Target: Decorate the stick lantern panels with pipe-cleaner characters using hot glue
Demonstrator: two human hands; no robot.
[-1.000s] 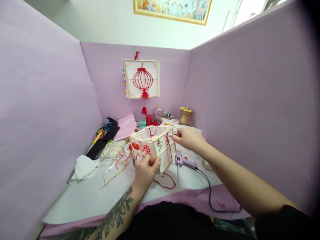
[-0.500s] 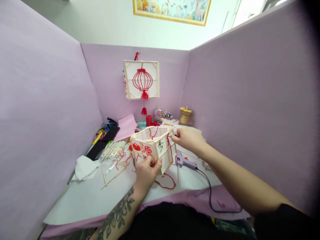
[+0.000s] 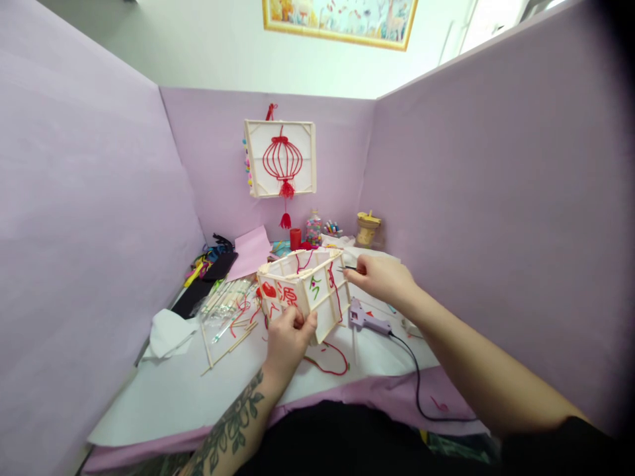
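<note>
A lantern (image 3: 325, 317) of thin wooden sticks and white paper panels is tilted in front of me, its open end up. Red and green characters decorate its sides, and a dark red yarn strand (image 3: 338, 297) hangs down the right panel. At the lower front corner my left hand (image 3: 288, 337) pinches the frame, thumb on the near edge. My right hand (image 3: 381, 276) is closed around slim dark tweezers (image 3: 350, 268), their tips beside the red yarn character on the right panel. Whether the tips touch the yarn I cannot tell.
A purple glue gun (image 3: 370, 320) with a black cord lies right of the lantern. Loose sticks (image 3: 243, 338), bagged sticks (image 3: 225, 297) and a white cloth (image 3: 169, 332) lie left. Behind stand a pompom jar (image 3: 313, 228) and a hanging lantern (image 3: 282, 158). Purple partitions (image 3: 471, 198) enclose the table.
My right hand has drawn back slightly to the right, and more of the tweezers shows. The lantern and my left hand have shifted a little to the left.
</note>
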